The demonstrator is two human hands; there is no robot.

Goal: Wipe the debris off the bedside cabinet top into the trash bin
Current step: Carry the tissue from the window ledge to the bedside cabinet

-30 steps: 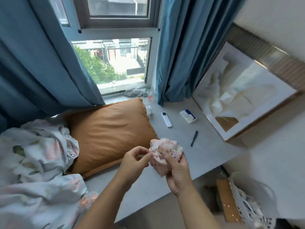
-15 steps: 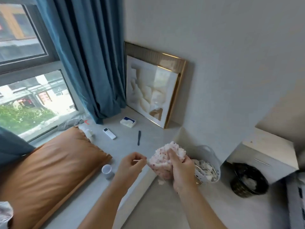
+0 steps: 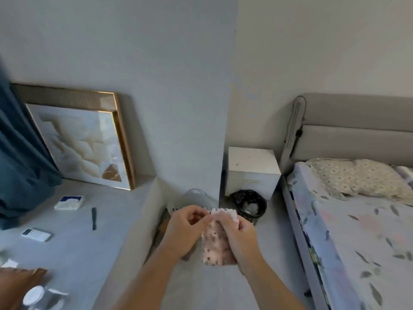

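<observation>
Both hands, left (image 3: 182, 231) and right (image 3: 240, 237), grip a pink spotted cloth (image 3: 215, 247) mid-air. Beyond stand the white cabinet (image 3: 252, 168) and black bin (image 3: 249, 205), beside the bed (image 3: 357, 220). No writing readable.

Both forearms are reaching forward, bare. The left hand (image 3: 182, 229) is pinching with curled fingertips; the right hand (image 3: 240, 237) is gripping closed beside it, the two hands nearly touching.

White bedside cabinet (image 3: 251, 161), specks on top
</observation>
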